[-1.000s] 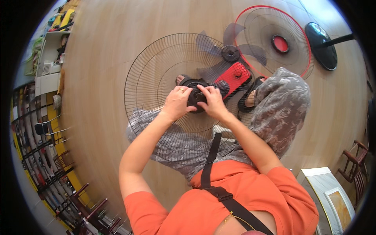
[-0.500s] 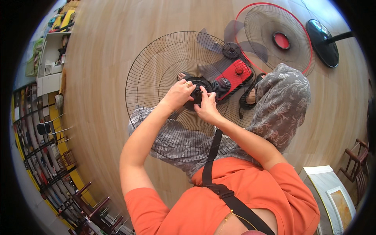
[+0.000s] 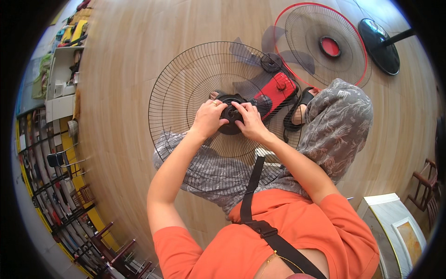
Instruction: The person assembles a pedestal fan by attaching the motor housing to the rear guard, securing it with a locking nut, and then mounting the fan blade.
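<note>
A large black wire fan grille [image 3: 174,83] lies across my lap, over the fan's body. Its black round hub [image 3: 231,126] is between my two hands. Around the left edge of the hub curl the fingers of my left hand [image 3: 209,117], thumb pressed toward the middle. My right hand [image 3: 251,122] grips the opposite edge, fingertips on the upper rim and thumb below. A short shaft in the hub's middle shows partly; the fingers cover the rest. Beyond the grille lies the red control panel [image 3: 278,89] of the fan.
Grey translucent fan blades [image 3: 297,60] lie on the floor, partly beneath a red-rimmed front grille [image 3: 344,69]. A black round stand base [image 3: 378,49] with a pole is at the far right. Shelves [image 3: 44,158] line the left; a white cabinet [image 3: 388,218] stands right.
My right hand has shifted from reaching into the hub's middle to holding its right edge. My left hand has moved slightly down and left. The view has shifted a little.
</note>
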Demonstrator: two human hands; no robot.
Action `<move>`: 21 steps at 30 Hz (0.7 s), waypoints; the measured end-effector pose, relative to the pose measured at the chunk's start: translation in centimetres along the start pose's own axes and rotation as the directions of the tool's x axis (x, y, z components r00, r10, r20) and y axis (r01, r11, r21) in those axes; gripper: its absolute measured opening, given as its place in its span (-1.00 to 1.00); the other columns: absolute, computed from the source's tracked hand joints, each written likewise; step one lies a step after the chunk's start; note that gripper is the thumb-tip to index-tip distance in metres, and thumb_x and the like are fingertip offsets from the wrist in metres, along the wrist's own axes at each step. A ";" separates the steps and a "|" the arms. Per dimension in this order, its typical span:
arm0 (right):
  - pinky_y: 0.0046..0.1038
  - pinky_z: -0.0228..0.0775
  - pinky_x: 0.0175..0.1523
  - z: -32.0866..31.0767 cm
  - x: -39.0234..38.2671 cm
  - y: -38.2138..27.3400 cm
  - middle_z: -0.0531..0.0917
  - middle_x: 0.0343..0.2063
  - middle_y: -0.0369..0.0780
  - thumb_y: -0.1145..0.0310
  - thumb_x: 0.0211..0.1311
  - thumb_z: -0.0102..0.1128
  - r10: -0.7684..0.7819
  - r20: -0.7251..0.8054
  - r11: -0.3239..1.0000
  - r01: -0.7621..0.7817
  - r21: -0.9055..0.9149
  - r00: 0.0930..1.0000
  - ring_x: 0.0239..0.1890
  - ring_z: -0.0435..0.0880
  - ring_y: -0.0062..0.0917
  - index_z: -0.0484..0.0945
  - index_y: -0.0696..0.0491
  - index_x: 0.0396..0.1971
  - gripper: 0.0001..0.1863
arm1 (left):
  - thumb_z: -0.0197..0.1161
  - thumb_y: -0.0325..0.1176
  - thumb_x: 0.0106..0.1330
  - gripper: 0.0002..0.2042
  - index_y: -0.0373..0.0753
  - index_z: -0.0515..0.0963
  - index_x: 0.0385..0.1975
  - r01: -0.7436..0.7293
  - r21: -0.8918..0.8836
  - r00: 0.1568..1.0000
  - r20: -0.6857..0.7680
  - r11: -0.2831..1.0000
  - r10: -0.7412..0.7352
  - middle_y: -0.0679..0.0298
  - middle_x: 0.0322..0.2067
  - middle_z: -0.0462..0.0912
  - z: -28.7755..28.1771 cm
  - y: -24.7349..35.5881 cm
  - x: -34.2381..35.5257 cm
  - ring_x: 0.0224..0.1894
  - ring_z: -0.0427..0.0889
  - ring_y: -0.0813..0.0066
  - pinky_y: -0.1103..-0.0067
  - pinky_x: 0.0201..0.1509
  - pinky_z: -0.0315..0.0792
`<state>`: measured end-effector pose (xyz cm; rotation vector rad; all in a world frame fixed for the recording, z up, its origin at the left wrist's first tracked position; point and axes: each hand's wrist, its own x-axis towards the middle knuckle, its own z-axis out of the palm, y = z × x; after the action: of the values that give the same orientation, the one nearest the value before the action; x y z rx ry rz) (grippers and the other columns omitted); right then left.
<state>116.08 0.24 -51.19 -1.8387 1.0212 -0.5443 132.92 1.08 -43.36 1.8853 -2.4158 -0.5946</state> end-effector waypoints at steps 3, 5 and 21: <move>-0.30 0.20 0.02 -0.8 0.6 0.5 0.37 -0.09 -0.22 0.48 -0.15 0.23 -0.146 0.019 0.989 0.146 -0.020 0.989 -0.06 0.34 -0.30 0.26 -0.07 0.10 -0.32 | 0.38 -0.31 -0.17 -0.56 -0.25 0.48 -0.21 0.005 0.023 1.000 -0.028 1.000 -0.004 0.24 -0.26 0.52 0.4 0.3 -0.1 -0.13 0.44 0.25 0.48 -0.03 0.34; -0.31 0.22 0.02 -1.6 1.3 0.3 0.40 -0.10 -0.25 0.44 -0.19 0.28 -0.241 0.060 0.967 0.245 -0.075 0.969 -0.06 0.36 -0.32 0.30 -0.07 0.07 -0.32 | 0.38 -0.32 -0.16 -0.56 -0.25 0.47 -0.21 0.006 0.029 1.000 -0.003 1.000 -0.006 0.24 -0.27 0.52 0.2 0.0 -0.2 -0.14 0.44 0.25 0.48 -0.03 0.34; -0.33 0.34 -0.17 -0.1 -0.1 -0.1 0.40 -0.30 -0.12 0.41 -0.21 0.33 -0.074 -0.066 0.994 0.069 -0.085 0.995 -0.29 0.46 -0.25 0.37 -0.07 0.01 -0.36 | 0.38 -0.28 -0.21 -0.65 -0.27 0.52 -0.40 -0.092 -0.046 0.992 0.084 0.995 0.096 0.18 -0.42 0.58 -0.6 -1.4 1.5 -0.25 0.52 0.23 0.44 -0.14 0.39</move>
<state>116.01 0.29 -51.04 -1.9469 1.0402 -0.6205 133.94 -0.75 -43.58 1.7541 -2.5058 -0.7294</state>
